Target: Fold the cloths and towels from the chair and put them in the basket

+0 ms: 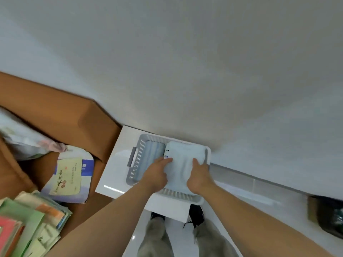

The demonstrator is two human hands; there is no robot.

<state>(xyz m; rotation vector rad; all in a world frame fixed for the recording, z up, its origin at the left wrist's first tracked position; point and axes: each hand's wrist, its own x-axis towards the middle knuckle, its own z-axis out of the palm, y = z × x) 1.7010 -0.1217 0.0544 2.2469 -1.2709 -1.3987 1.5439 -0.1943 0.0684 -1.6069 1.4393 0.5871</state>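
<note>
Head view, items as seen.

1. Basket (138,160): rectangular, pale grey plastic, walls pierced with rows of small holes, darker grey handle on its 9 o'clock end. It stands at 6 o'clock from frame centre on a glossy white stand (117,169) against a plain pale wall.
Contents: a folded cloth with pale blue stripes (155,156), lying flat in the 9 o'clock half. A white towel (182,164) of soft, thick pile, folded to a rectangle, fills the 3 o'clock half and overhangs the 6 o'clock rim. A small tag shows at its 10 o'clock corner.

2. Left hand (156,175): grips the towel's 9 o'clock edge, one digit laid on top of the pile, the others hidden.

3. Right hand (199,178): grips the towel's 3 o'clock edge, thumb on top and fingers curled round the side. Both forearms are bare.

4. Cardboard box (74,115): brown, matt, large, open, at 9 o'clock, touching the stand.
Contents: a flat printed pack (70,175) in yellow, white and blue, and a pale crumpled fabric at the 9 o'clock frame edge, blurred.

5. Stack of flat sheets (27,225): green, cream, orange and pink, fanned, at 8 o'clock.

6. Grey trousers (156,236) and dark shoes (195,214): at 6 o'clock, on a shiny white floor.

7. Dark object (330,216): at 4 o'clock, too blurred to identify.
</note>
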